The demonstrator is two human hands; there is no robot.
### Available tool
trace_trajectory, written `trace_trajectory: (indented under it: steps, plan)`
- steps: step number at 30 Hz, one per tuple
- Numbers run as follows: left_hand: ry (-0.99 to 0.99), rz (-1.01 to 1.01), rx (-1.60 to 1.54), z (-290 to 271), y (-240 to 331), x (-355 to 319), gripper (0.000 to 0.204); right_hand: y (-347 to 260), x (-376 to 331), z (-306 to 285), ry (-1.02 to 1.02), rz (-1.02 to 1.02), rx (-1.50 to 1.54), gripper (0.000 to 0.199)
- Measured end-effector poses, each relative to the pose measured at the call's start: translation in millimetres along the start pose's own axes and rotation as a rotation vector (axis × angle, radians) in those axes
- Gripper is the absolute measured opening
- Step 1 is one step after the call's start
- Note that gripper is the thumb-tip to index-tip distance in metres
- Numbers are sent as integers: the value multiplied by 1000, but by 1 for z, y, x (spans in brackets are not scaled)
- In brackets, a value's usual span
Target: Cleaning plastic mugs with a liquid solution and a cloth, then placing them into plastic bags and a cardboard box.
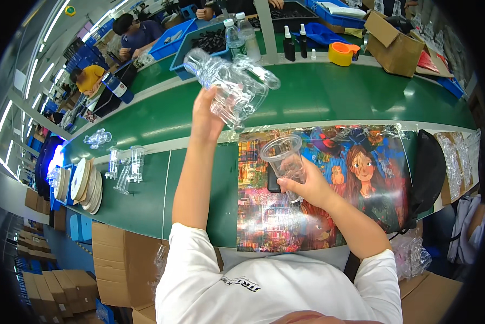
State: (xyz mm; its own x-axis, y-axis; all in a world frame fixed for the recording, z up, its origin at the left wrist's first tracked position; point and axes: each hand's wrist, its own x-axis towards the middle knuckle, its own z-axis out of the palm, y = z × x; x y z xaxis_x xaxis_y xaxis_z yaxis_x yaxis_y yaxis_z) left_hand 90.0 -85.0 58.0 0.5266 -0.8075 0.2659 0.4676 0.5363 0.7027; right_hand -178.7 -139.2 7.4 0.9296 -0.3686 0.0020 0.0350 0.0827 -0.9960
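Note:
My left hand [206,116] is raised over the green bench and grips a bundle of clear plastic containers [232,86] wrapped in transparent film. My right hand [307,186] holds one clear plastic cup [285,159] by its lower part, mouth tilted up and to the left, above a colourful cartoon picture mat [355,178]. The two hands are apart, the bundle higher and further from me than the cup.
Clear plastic pieces [126,164] and stacked flat round discs [86,183] lie at the left. A conveyor belt [334,94] runs beyond, with water bottles [237,38], blue bins, an orange tape dispenser [342,53] and a cardboard box [396,46]. Other people sit far left.

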Motion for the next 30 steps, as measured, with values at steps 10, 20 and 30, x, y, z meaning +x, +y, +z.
trace_trajectory:
  steps: [10, 20, 30]
  plan:
    - [-224, 117, 431, 83, 19, -59, 65, -7, -4, 3, 37, -30, -55, 31]
    - [-234, 148, 523, 86, 10, -62, 65, -8, -6, 4, 84, -88, -33, 33]
    - [-239, 73, 478, 84, 9, -60, 76, -4, -6, 0, 38, -105, -109, 35]
